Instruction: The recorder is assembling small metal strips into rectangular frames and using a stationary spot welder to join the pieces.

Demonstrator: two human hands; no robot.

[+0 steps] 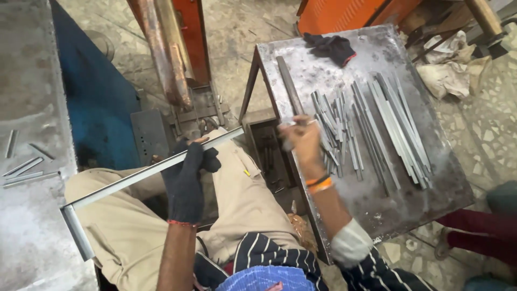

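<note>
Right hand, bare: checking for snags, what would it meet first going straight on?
Probably the loose pile of short metal strips on the steel table; the right hand already reaches their near edge, though depth is unclear.

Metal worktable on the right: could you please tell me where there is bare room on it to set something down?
The metal worktable is bare along its near edge, below the metal strips, and at the far edge between the dark glove and the corner. The middle is crowded with strips, where the right hand reaches.
</note>
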